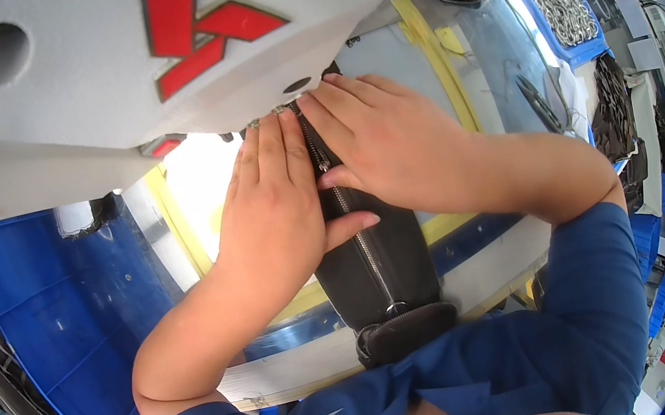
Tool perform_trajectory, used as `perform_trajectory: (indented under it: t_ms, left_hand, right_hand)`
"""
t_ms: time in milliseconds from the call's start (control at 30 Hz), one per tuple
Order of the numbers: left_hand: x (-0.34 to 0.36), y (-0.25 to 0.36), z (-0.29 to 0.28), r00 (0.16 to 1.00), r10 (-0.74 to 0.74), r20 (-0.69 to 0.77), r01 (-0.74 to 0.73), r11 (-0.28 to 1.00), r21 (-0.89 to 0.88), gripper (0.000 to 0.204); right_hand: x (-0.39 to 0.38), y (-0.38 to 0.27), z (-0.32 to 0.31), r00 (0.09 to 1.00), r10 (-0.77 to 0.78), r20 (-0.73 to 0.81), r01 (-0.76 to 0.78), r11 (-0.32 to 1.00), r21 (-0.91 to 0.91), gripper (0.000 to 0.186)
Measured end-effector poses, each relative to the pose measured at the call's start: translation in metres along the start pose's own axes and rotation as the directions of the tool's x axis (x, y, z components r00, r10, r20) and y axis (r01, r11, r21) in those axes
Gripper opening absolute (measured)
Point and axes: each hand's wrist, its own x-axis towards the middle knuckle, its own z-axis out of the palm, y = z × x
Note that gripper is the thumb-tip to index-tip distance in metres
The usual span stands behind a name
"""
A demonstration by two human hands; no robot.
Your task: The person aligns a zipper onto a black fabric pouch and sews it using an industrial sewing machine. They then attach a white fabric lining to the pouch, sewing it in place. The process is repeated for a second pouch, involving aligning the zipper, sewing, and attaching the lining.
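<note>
My left hand [266, 205] lies flat on a long black bag piece [401, 236], its fingers stretched toward the sewing machine [94, 98] and its thumb reaching right across the zipper [369, 256]. On the other side of the zipper, my right hand [396, 140] presses down with straight fingers and its thumb pointing left. Both sets of fingertips are close under the pale machine head, which hides the needle area. The metal-toothed zipper runs down the piece toward me. Its near end, with a rounded black part [410, 331], hangs over the table edge against my shirt.
Yellow tape strips [435, 58] mark the light table on both sides. A large blue bin [52, 316] stands at left. At far right are a blue tray [588, 52] of metal chains and a pile of dark pieces [610, 104]. Thread snips [540, 104] lie on the table's right.
</note>
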Motion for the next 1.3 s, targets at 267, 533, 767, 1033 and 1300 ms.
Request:
perform_trajectory:
  t_ms: [267, 533, 767, 1033, 1300]
  left_hand:
    - [0.007, -0.002, -0.008, 1.0, -0.013, -0.014, 0.012, 0.999, -0.034, 0.124]
    - [0.007, -0.004, -0.008, 0.999, 0.016, -0.032, -0.015, 1.0, 0.013, 0.121]
    - [0.008, -0.004, -0.01, 1.0, -0.017, 0.001, 0.017, 0.999, -0.039, 0.125]
    - [0.008, -0.001, -0.014, 1.0, 0.001, 0.02, -0.002, 1.0, 0.03, 0.13]
    - [0.007, 0.0, -0.014, 0.997, -0.042, 0.06, 0.041, 0.999, 0.021, 0.134]
  right_hand:
    - [0.003, 0.006, -0.008, 1.0, -0.018, 0.005, 0.018, 0.998, 0.052, 0.075]
    - [0.005, 0.005, -0.007, 1.0, 0.012, 0.001, -0.012, 0.995, 0.1, 0.077]
    - [0.007, 0.01, -0.009, 0.999, -0.026, -0.028, 0.028, 0.994, 0.101, 0.066]
    - [0.011, 0.043, -0.026, 0.981, -0.004, 0.195, -0.045, 0.967, 0.249, 0.043]
    - [-0.009, 0.139, -0.061, 0.842, 0.52, -0.141, -0.533, 0.843, -0.074, 0.012]
